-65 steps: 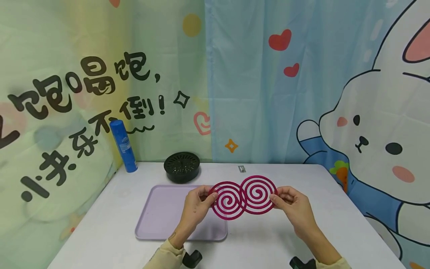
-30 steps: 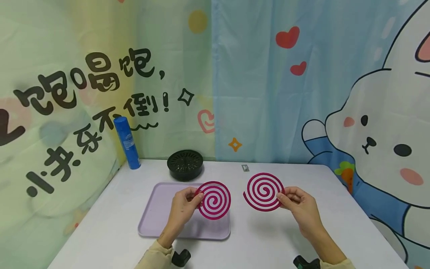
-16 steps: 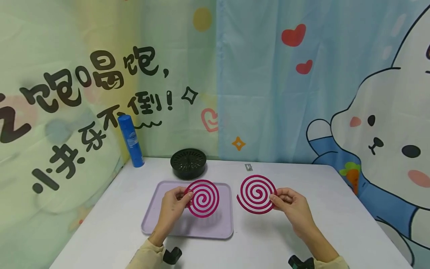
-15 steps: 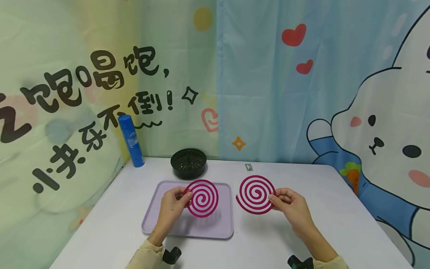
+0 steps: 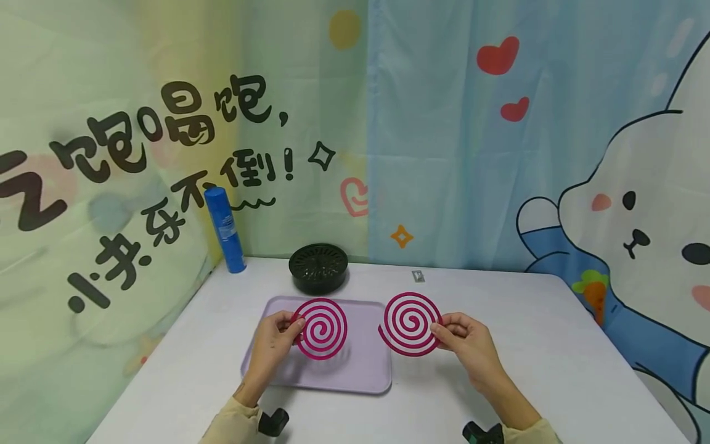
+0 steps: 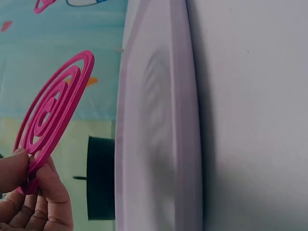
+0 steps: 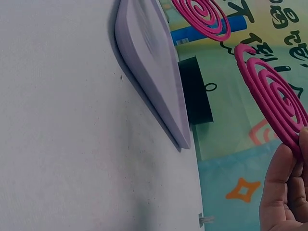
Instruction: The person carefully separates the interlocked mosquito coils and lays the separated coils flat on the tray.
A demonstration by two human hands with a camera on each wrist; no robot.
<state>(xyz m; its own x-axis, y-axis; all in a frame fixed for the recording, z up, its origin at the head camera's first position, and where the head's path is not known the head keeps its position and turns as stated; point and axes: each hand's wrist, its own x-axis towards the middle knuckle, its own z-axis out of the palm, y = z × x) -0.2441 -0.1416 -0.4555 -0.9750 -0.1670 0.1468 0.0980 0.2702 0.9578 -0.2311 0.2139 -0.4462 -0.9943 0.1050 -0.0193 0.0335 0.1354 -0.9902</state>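
Observation:
Two magenta mosquito coils are held up above the table, apart from each other. My left hand point(image 5: 272, 344) pinches the left mosquito coil point(image 5: 320, 333) at its left edge, between thumb and fingers, over the tray. My right hand point(image 5: 473, 346) pinches the right mosquito coil point(image 5: 412, 321) at its right edge. That coil's free outer end points left, near the tray's right side. The left wrist view shows the left coil point(image 6: 45, 115) tilted with the thumb on its rim; in the right wrist view the right coil point(image 7: 285, 98) stands tilted above the fingers.
A lilac tray point(image 5: 366, 376) lies on the white table point(image 5: 543, 364). Behind it stands a round black mosquito coil holder point(image 5: 318, 271) with a slotted top. A blue cylinder point(image 5: 224, 231) stands at the back left, and a small metal piece point(image 5: 418, 276) lies near the back edge.
The two mosquito coils overlapped at first and are now separated. My left hand has moved left over the tray; the right hand went slightly right, then left. The head view has turned left.

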